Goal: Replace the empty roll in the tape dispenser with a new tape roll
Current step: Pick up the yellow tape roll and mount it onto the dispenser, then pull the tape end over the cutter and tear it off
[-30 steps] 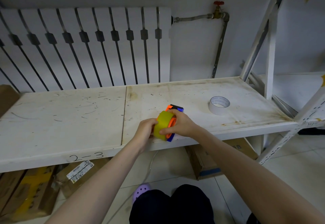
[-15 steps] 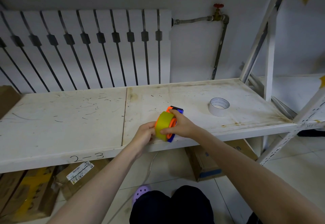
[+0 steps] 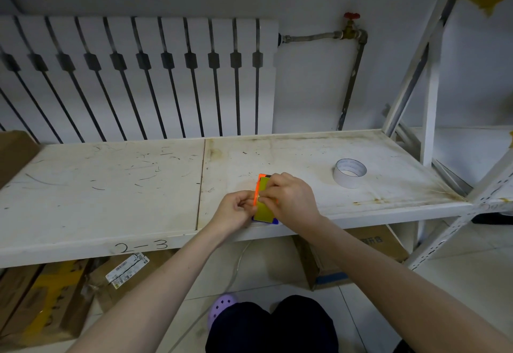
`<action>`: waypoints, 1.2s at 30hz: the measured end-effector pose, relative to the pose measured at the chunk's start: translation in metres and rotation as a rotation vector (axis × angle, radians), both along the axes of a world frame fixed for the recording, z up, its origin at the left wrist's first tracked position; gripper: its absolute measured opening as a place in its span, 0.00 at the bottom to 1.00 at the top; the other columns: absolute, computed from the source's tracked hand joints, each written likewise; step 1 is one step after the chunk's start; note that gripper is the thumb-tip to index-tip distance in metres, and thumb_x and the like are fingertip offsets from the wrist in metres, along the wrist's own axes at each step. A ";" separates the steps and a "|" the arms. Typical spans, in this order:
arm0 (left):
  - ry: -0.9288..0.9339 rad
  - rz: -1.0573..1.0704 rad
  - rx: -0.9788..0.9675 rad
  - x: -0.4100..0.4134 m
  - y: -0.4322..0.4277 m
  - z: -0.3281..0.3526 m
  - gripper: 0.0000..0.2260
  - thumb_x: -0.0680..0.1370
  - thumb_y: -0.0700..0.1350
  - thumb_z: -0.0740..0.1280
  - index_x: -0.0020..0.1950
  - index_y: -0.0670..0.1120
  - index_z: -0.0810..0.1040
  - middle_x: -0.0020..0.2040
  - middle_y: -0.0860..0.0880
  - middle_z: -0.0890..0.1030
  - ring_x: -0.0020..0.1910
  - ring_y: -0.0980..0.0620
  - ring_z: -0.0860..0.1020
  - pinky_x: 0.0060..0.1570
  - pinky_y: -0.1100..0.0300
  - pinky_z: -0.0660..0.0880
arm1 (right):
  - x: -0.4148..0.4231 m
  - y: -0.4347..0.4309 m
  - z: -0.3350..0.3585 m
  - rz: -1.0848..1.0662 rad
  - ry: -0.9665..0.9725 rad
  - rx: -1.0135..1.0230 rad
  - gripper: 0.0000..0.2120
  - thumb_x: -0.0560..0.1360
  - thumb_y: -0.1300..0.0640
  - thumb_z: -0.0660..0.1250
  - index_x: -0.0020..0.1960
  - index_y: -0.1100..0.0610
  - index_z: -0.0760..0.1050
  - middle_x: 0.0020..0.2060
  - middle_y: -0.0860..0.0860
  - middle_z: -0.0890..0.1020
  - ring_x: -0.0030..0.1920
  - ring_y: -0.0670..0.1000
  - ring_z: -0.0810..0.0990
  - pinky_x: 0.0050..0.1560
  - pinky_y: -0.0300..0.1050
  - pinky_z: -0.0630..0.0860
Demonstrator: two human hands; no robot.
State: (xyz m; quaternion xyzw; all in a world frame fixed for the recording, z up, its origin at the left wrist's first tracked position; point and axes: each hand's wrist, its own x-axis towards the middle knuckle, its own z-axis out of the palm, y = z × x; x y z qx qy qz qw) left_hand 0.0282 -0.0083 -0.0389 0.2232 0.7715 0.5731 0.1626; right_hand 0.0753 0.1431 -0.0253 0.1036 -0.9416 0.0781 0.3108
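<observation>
An orange and blue tape dispenser (image 3: 260,186) carries a yellow tape roll (image 3: 263,209) and sits edge-on near the front of the white shelf (image 3: 111,186). My left hand (image 3: 236,208) pinches its left side. My right hand (image 3: 288,200) covers its right side, with the fingertips on the yellow roll's face. Much of the dispenser is hidden by both hands. A white empty roll (image 3: 349,173) lies flat on the shelf to the right, apart from my hands.
A radiator (image 3: 138,75) and a pipe with a red valve (image 3: 352,15) stand behind the shelf. A shelf upright (image 3: 429,103) rises at the right. Cardboard boxes (image 3: 41,297) lie under the shelf. My knees and a purple shoe (image 3: 222,307) are below.
The dispenser has turned so that the yellow roll now faces me edge-on. My right fingers have shifted onto the roll's face and my left hand pinches nearer the orange side.
</observation>
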 end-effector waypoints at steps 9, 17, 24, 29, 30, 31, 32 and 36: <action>-0.072 0.004 0.046 0.008 0.000 0.008 0.09 0.70 0.28 0.64 0.43 0.41 0.76 0.32 0.50 0.68 0.32 0.55 0.66 0.31 0.72 0.65 | 0.000 -0.019 0.004 -0.105 0.103 0.218 0.06 0.66 0.60 0.65 0.30 0.56 0.71 0.28 0.51 0.74 0.28 0.52 0.73 0.23 0.42 0.61; 0.150 0.125 -0.353 0.015 0.015 0.001 0.21 0.64 0.49 0.74 0.54 0.52 0.71 0.44 0.52 0.80 0.45 0.49 0.79 0.46 0.51 0.79 | 0.002 -0.037 0.022 -0.219 -0.281 -0.158 0.08 0.71 0.66 0.62 0.50 0.60 0.70 0.44 0.55 0.77 0.43 0.54 0.74 0.37 0.46 0.68; 0.298 0.089 -0.408 0.010 0.002 0.015 0.20 0.65 0.49 0.74 0.54 0.50 0.73 0.46 0.50 0.82 0.45 0.48 0.79 0.37 0.59 0.73 | 0.009 -0.035 0.035 -0.151 -0.323 -0.487 0.05 0.77 0.62 0.55 0.45 0.55 0.66 0.43 0.52 0.76 0.44 0.55 0.76 0.44 0.52 0.74; 0.245 0.062 -0.434 0.009 -0.010 0.009 0.26 0.66 0.46 0.75 0.61 0.49 0.71 0.52 0.50 0.79 0.47 0.52 0.75 0.40 0.62 0.69 | 0.013 -0.034 0.053 -0.060 -0.199 -0.606 0.06 0.79 0.61 0.54 0.46 0.54 0.67 0.39 0.51 0.75 0.39 0.50 0.73 0.39 0.48 0.74; 0.228 0.057 -0.416 0.008 -0.012 0.008 0.27 0.66 0.46 0.76 0.62 0.49 0.71 0.52 0.50 0.79 0.48 0.52 0.75 0.40 0.62 0.69 | 0.012 -0.033 0.057 -0.040 -0.187 -0.599 0.05 0.79 0.61 0.54 0.46 0.54 0.67 0.39 0.50 0.75 0.39 0.50 0.73 0.39 0.47 0.74; 0.221 0.045 -0.399 0.008 -0.014 0.007 0.28 0.65 0.46 0.76 0.62 0.49 0.71 0.52 0.51 0.78 0.48 0.52 0.75 0.41 0.62 0.71 | 0.012 -0.032 0.060 -0.019 -0.182 -0.584 0.05 0.79 0.61 0.55 0.46 0.55 0.67 0.39 0.50 0.75 0.38 0.51 0.74 0.39 0.48 0.74; 0.218 0.031 -0.389 0.008 -0.015 0.007 0.28 0.65 0.46 0.77 0.62 0.50 0.70 0.52 0.51 0.78 0.49 0.52 0.76 0.43 0.60 0.73 | 0.011 -0.031 0.061 -0.003 -0.179 -0.571 0.05 0.79 0.62 0.55 0.46 0.55 0.67 0.38 0.50 0.74 0.37 0.51 0.73 0.38 0.48 0.73; 0.248 -0.010 -0.422 0.001 -0.019 0.010 0.27 0.60 0.50 0.77 0.55 0.53 0.71 0.49 0.53 0.79 0.50 0.49 0.78 0.47 0.53 0.78 | 0.006 -0.023 0.061 -0.028 -0.139 -0.639 0.04 0.79 0.61 0.55 0.47 0.55 0.67 0.34 0.45 0.71 0.34 0.46 0.70 0.36 0.45 0.70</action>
